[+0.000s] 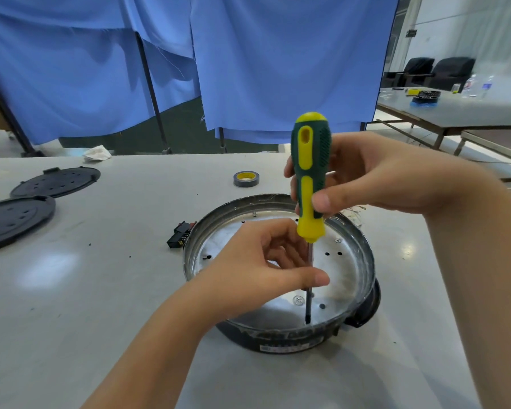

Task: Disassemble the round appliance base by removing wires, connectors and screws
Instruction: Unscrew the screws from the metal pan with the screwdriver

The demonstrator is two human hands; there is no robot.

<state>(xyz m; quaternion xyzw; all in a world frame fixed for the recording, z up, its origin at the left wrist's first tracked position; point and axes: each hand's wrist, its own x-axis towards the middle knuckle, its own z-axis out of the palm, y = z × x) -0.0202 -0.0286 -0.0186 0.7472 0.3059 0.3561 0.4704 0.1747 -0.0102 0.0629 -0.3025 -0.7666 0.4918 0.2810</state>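
Blue curtains hang behind a pale tabletop. Near its front edge sits the round appliance base, whose rim label is too blurred to read. The right hand grips a green-and-yellow screwdriver upright, tip on the metal floor. The left hand pinches its shaft. Two black lids lie toward the left edge, a tape roll behind the base.

base label blurred | left black disc cut off (frame edge)
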